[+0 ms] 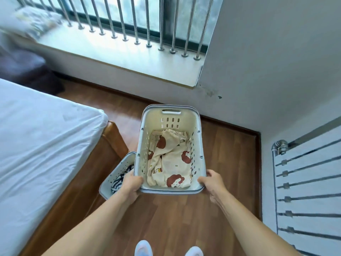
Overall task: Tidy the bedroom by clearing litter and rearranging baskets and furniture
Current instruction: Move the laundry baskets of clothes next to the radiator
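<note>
— What is hidden or hard to read here?

— A second white perforated plastic basket (115,174) sits low beside the wooden bed frame (110,139), and most of it is covered by the left forearm and the nearer basket; a dark-and-white striped cloth (120,179) shows inside it; a patterned object (35,21) on the pale window sill (120,50) is too blurred to name; two pale shoe tips (144,248) are cut off by the bottom edge.

— And the main basket, relative to the grips?

— The tall white plastic laundry basket with a grey rim (171,108) is held between them over the brown wooden floor (227,154); the left grip (132,183) curls round the near left corner of the rim, thumb over the edge; the right grip (212,183) wraps the near right corner likewise; its base is hidden.

— Any writing?

— The cream cloth with red-brown prints (171,163) lying inside shows the letters "BEA" near its lower left; smaller marks are unreadable.
</note>
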Available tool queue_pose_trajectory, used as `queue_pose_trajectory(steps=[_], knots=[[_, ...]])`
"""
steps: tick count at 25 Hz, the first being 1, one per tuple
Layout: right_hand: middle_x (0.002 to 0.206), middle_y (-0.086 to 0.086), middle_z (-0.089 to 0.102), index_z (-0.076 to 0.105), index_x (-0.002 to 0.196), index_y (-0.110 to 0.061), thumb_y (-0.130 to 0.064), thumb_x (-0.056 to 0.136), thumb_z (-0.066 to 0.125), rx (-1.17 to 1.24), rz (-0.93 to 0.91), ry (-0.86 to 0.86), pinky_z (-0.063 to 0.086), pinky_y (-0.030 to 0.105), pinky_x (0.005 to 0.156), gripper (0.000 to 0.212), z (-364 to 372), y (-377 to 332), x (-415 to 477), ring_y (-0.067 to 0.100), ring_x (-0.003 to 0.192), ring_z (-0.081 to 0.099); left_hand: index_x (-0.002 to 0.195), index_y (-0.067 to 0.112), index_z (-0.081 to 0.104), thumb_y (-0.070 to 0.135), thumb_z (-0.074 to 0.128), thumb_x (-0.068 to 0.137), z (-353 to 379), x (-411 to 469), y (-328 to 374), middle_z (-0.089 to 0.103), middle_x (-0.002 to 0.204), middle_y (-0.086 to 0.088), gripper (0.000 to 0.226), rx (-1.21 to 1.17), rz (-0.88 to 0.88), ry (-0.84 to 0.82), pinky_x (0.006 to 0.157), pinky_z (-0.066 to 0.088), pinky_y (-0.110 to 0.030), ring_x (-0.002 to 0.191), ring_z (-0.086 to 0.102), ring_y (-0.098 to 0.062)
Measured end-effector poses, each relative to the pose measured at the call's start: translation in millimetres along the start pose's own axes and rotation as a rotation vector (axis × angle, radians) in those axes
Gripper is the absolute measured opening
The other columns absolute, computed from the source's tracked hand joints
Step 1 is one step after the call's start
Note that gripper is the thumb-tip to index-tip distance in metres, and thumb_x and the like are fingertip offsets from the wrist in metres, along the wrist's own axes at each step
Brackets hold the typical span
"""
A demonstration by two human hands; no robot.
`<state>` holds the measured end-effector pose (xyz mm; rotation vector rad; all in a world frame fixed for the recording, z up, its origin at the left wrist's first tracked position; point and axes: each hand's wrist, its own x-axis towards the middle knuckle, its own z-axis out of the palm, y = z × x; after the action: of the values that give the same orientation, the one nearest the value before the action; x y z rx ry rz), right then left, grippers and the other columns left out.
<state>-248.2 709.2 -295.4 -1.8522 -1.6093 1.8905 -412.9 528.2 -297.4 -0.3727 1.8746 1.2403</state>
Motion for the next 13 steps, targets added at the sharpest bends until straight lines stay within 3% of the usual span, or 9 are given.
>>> queue_pose_trajectory(steps=[4,6,9,11,13], knots=[[0.096,0.011,0.067,0.059,0.104,-0.010,0.011,0.079,0.060,0.027,-0.045,-0.028,0.055,0.031,0.067,0.032,24.8,-39.9,-41.3,0.023,0.081,0.065,0.111,0.015,0.053,-0.018,0.039,0.083,-35.9,-35.2,28.5,0.062,0.096,-0.013,0.045,-0.093,0.020,0.009,0.041,0.054,-0.029,0.076,0.062,-0.028],[0.100,0.015,0.066,0.060,0.102,-0.006,0.013,0.078,0.056,0.003,-0.083,-0.012,0.056,0.036,0.077,0.032,35.0,-51.4,-54.0,0.028,0.088,0.064,0.110,0.016,0.053,-0.018,0.038,0.082,-50.0,-47.9,35.5,0.061,0.089,-0.010,0.047,-0.093,0.049,0.027,0.043,0.054,-0.028,0.074,0.061,-0.026],[0.098,0.014,0.066,0.061,0.112,-0.002,0.014,0.077,0.054,-0.028,-0.116,-0.061,0.056,0.042,0.085,0.040,53.3,-65.8,-74.6,0.031,0.092,0.065,0.108,0.017,0.053,-0.019,0.036,0.081,-76.7,-68.7,41.4,0.059,0.083,-0.007,0.048,-0.163,0.075,0.069,0.061,0.058,-0.037,0.077,0.061,-0.028],[0.096,0.012,0.064,0.060,0.112,-0.005,0.014,0.078,0.054,-0.058,-0.152,-0.124,0.057,0.038,0.077,0.039,64.7,-75.7,-89.1,0.030,0.089,0.064,0.106,0.019,0.052,-0.019,0.036,0.081,-95.5,-82.2,38.3,0.059,0.083,-0.007,0.048,-0.225,0.072,0.117,0.072,0.058,-0.045,0.081,0.062,-0.031],[0.098,0.014,0.064,0.059,0.109,-0.002,0.013,0.079,0.054,-0.130,-0.197,-0.191,0.057,0.038,0.072,0.034,78.2,-84.1,-103.1,0.032,0.089,0.064,0.108,0.017,0.053,-0.019,0.036,0.080,-113.0,-96.5,30.0,0.059,0.085,-0.009,0.049,-0.284,0.072,0.180,0.073,0.058,-0.047,0.084,0.062,-0.032]])
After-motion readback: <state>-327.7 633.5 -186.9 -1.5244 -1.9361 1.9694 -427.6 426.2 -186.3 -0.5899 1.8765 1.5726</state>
